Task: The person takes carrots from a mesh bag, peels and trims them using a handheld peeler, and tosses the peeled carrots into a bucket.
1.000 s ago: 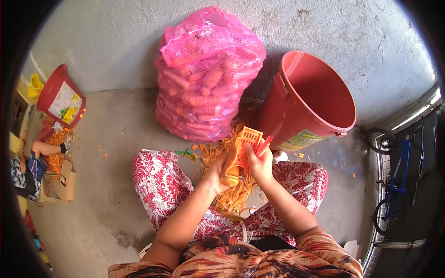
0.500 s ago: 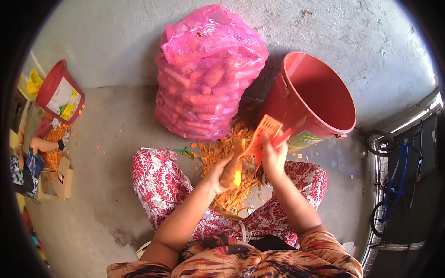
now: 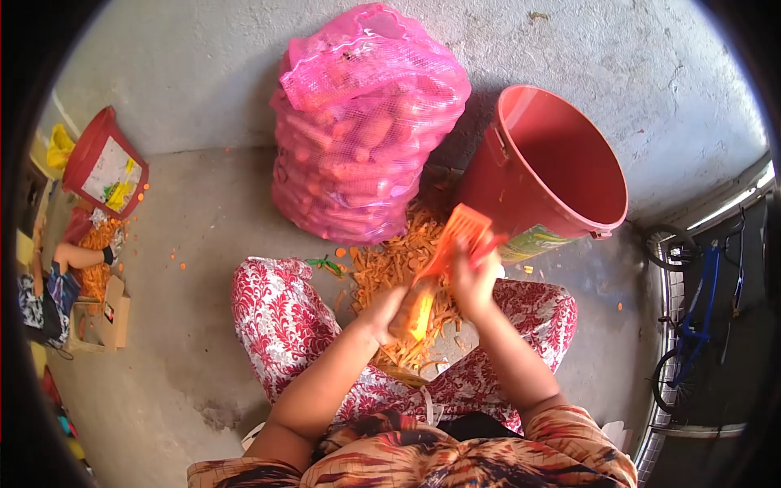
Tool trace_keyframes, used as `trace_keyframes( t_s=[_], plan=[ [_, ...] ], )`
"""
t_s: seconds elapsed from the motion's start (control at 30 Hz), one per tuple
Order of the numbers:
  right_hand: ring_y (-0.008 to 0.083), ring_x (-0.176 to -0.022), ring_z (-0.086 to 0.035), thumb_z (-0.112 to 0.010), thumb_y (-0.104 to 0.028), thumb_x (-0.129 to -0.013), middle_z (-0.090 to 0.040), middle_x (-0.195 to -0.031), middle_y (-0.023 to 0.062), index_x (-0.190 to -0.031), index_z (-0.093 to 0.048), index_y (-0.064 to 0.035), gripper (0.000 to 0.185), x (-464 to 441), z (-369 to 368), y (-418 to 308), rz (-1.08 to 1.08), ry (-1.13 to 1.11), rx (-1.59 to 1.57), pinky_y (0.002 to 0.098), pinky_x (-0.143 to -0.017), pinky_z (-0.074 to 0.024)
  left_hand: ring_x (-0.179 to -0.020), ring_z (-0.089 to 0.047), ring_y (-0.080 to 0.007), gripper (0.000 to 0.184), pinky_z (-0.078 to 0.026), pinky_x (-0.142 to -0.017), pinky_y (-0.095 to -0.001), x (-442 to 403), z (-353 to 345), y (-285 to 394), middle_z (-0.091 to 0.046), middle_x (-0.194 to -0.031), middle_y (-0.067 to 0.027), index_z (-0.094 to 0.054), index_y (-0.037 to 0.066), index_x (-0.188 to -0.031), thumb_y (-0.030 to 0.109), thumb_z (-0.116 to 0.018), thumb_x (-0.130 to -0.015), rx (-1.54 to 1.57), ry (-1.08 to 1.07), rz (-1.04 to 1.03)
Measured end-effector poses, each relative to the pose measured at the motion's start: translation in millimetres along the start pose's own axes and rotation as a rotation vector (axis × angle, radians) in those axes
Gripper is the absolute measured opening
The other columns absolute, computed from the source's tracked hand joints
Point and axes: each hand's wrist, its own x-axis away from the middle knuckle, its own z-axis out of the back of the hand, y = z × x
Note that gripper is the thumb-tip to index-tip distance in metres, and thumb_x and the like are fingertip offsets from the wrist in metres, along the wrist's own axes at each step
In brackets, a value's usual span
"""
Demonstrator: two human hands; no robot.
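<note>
My left hand (image 3: 382, 315) is wrapped round a thick carrot (image 3: 421, 313), brown-skinned with a bright orange peeled strip. My right hand (image 3: 475, 286) grips an orange slotted plastic peeler (image 3: 465, 226) with red showing at its side. The peeler's lower end lies over the far end of the carrot, and I cannot make out its blade. Below both hands, a heap of orange carrot peelings (image 3: 382, 272) covers the floor between my legs.
A pink mesh sack (image 3: 366, 154) full of carrots stands against the wall, beside a large red bucket (image 3: 488, 175). Far left are another red bucket (image 3: 102, 167), a person's leg (image 3: 81, 254), more peelings and a cardboard box (image 3: 114, 313). A blue bicycle (image 3: 695, 321) is at right.
My right hand has drawn the peeler slightly toward me and left, over the carrot. The carrot has turned in my left hand, showing more of its orange peeled side.
</note>
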Motion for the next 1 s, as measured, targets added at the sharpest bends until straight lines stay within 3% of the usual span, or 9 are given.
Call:
trace_keyframes(
  t_s=[0.13, 0.17, 0.33, 0.4, 0.43, 0.7, 0.8, 0.97, 1.0],
  plan=[
    [0.0172, -0.052, -0.053, -0.053, -0.011, -0.082, -0.054, -0.061, 0.0094, -0.080, -0.048, -0.0007, 0.012, -62, 29, 63, 0.075, 0.397, 0.352, 0.0307, -0.048, -0.0425, -0.067, -0.059, -0.0208, 0.041, -0.050, -0.058, -0.0351, 3, -10, -5, -0.059, -0.082, -0.0105, -0.051, 0.003, -0.100, 0.039, -0.034, -0.090, 0.018, 0.152, -0.007],
    [0.0073, -0.058, -0.049, -0.051, -0.010, -0.083, -0.053, -0.065, 0.0038, -0.085, -0.048, -0.0020, 0.009, -64, 34, 74, -0.052, 0.385, 0.130, 0.0230, -0.051, -0.0408, -0.071, -0.059, -0.0218, 0.039, -0.051, -0.058, -0.0353, 2, -2, -2, -0.058, -0.085, -0.0109, -0.051, 0.005, -0.101, 0.039, -0.034, -0.090, 0.013, 0.073, -0.009],
    [0.0071, -0.053, -0.049, -0.051, -0.009, -0.084, -0.052, -0.066, 0.0004, -0.091, -0.047, -0.0038, 0.009, -8, 8, -16, -0.261, 0.019, -0.337, 0.0213, -0.045, -0.0410, -0.072, -0.060, -0.0256, 0.036, -0.052, -0.057, -0.0350, -1, 3, 9, -0.059, -0.088, -0.0095, -0.050, 0.011, -0.106, 0.038, -0.034, -0.089, 0.068, 0.071, -0.090],
    [0.0074, -0.055, -0.049, -0.051, -0.008, -0.084, -0.053, -0.069, 0.0013, -0.091, -0.047, -0.0031, 0.009, 10, -2, -32, -0.280, -0.051, -0.358, 0.0216, -0.047, -0.0414, -0.074, -0.060, -0.0243, 0.036, -0.052, -0.056, -0.0344, 1, -6, 11, -0.060, -0.091, -0.0089, -0.050, 0.011, -0.108, 0.038, -0.035, -0.089, 0.048, 0.054, -0.152],
    [0.0075, -0.055, -0.050, -0.051, -0.009, -0.084, -0.053, -0.070, 0.0016, -0.092, -0.047, -0.0027, 0.010, 16, -5, -33, -0.270, -0.084, -0.364, 0.0218, -0.049, -0.0418, -0.079, -0.060, -0.0211, 0.036, -0.052, -0.059, -0.0341, 4, -33, 10, -0.060, -0.095, -0.0074, -0.050, 0.010, -0.110, 0.037, -0.036, -0.089, 0.077, 0.220, -0.176],
    [0.0078, -0.063, -0.053, -0.053, -0.008, -0.083, -0.058, -0.072, 0.0031, -0.087, -0.053, -0.0001, 0.009, 26, -8, -24, -0.097, -0.136, -0.135, 0.0233, -0.055, -0.0435, -0.080, -0.059, -0.0184, 0.037, -0.051, -0.064, -0.0339, -1, -18, 5, -0.060, -0.094, -0.0056, -0.051, 0.010, -0.108, 0.039, -0.036, -0.089, 0.073, 0.116, -0.181],
    [0.0073, -0.063, -0.052, -0.053, -0.007, -0.083, -0.058, -0.072, 0.0029, -0.087, -0.054, 0.0005, 0.009, 15, -12, -22, -0.257, -0.134, -0.286, 0.0235, -0.056, -0.0436, -0.076, -0.059, -0.0184, 0.038, -0.050, -0.062, -0.0341, -3, -23, 9, -0.060, -0.092, -0.0056, -0.051, 0.010, -0.106, 0.040, -0.036, -0.089, -0.013, 0.195, -0.209],
    [0.0086, -0.058, -0.051, -0.056, -0.008, -0.079, -0.055, -0.066, 0.0024, -0.077, -0.050, -0.0014, 0.009, 5, -17, 4, -0.235, -0.169, 0.045, 0.0236, -0.053, -0.0427, -0.069, -0.060, -0.0196, 0.040, -0.050, -0.060, -0.0344, 6, -17, 11, -0.060, -0.087, -0.0086, -0.050, 0.009, -0.105, 0.043, -0.035, -0.089, -0.130, 0.149, -0.116],
    [0.0092, -0.052, -0.050, -0.056, -0.008, -0.079, -0.052, -0.060, 0.0027, -0.072, -0.047, -0.0027, 0.013, -7, -14, -4, -0.340, -0.066, -0.150, 0.0251, -0.047, -0.0425, -0.068, -0.060, -0.0200, 0.041, -0.050, -0.060, -0.0343, 9, -14, 6, -0.060, -0.086, -0.0095, -0.050, 0.008, -0.105, 0.043, -0.035, -0.089, -0.136, 0.105, -0.078]
  ],
)
